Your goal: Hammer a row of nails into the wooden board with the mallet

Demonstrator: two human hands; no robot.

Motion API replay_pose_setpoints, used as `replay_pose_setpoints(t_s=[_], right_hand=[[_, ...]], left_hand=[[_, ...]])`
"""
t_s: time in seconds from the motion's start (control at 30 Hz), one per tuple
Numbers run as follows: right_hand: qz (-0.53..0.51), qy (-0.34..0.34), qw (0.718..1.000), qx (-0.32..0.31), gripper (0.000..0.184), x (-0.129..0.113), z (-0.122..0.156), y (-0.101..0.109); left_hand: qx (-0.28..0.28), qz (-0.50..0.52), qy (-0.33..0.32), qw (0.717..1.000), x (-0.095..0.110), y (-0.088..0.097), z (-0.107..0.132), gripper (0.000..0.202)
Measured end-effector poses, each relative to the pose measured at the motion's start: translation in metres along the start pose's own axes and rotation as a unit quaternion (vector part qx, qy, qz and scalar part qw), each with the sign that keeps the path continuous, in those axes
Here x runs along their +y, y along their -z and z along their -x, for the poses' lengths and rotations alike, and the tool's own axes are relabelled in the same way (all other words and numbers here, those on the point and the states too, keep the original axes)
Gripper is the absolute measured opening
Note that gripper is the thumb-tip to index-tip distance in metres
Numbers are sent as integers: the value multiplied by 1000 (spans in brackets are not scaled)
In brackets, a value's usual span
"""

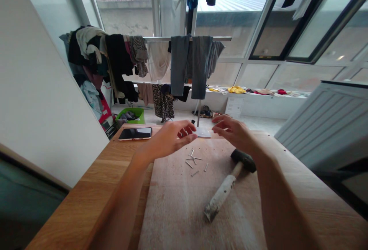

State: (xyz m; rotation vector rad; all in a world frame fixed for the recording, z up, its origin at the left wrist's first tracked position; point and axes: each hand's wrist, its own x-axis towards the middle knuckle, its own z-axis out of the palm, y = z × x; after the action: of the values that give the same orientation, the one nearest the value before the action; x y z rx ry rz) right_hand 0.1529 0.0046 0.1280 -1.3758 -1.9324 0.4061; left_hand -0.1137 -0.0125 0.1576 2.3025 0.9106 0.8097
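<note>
Here, I held the left hand and right hand forward, fingers loosely curled, empty; nails lay just short of the fingertips, a hammer behind the right ones.

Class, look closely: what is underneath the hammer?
Under the hammer is the wooden board, its surface showing on both sides of the handle. Any marks directly beneath are covered and cannot be seen.

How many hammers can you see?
1. The black-headed hammer with a worn, whitish handle lies on the flat, pale wooden board, its head right of the thin silver metal nails. Another could be hidden behind the bare right forearm.
</note>
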Motion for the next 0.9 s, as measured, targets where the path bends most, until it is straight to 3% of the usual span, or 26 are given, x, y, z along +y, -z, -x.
replay_pose_setpoints(t_s=[0.23,0.4,0.5,0.57,0.67,0.8,0.9], right_hand=[[86,-9,996,5,25,20,-5,-6],[107,-23,993,-41,30,41,-6,-25],[162,-14,981,-104,35,54,-20,-42],[195,-12,970,-142,41,63,-36,-54],[211,-27,964,-162,50,79,-61,-68],[225,-53,952,-200,63,100,-78,-78],[222,-66,944,-234,70,111,-85,-80]], left_hand=[[64,-54,17,996,-9,4,-2,27],[82,-53,1,995,-8,7,-1,16],[100,-52,7,994,-23,13,-4,14],[107,-73,29,991,-50,20,-6,17],[87,-133,77,984,-113,35,2,20],[75,-266,134,952,-198,58,41,40],[87,-323,134,933,-231,68,75,54]])
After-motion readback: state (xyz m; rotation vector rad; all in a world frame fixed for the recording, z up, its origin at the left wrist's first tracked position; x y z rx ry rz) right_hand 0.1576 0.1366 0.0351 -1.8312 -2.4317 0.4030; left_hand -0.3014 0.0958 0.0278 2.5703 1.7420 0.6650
